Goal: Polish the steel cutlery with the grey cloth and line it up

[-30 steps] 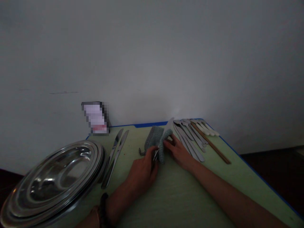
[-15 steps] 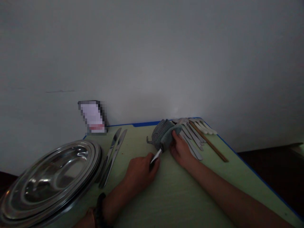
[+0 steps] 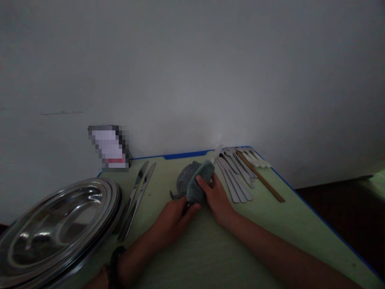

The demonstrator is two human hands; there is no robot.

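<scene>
My left hand (image 3: 174,218) is closed around the lower end of a piece of metal cutlery. Its pale upper end (image 3: 217,153) sticks out past a grey-green cloth (image 3: 201,182); whether it is a fork or another kind, I cannot tell. My right hand (image 3: 218,198) grips the cloth, thumb on top, with the fabric wrapped about the cutlery's middle. A loose fold of the cloth with a small loop hangs to the left. Just right of the cloth, several metal utensils (image 3: 233,184) lie side by side with their handles toward me.
A stack of oval steel plates (image 3: 105,224) stands at the left, beside two table knives (image 3: 140,196). Wooden chopsticks (image 3: 261,176) and white spoons (image 3: 255,157) lie at the right. A blurred phone (image 3: 108,146) leans on the wall behind the blue-edged green table (image 3: 210,257).
My right hand and the cloth have moved left and down along the cutlery, covering its handle near my left hand. The upper end now shows above the cloth. The view has shifted slightly.
</scene>
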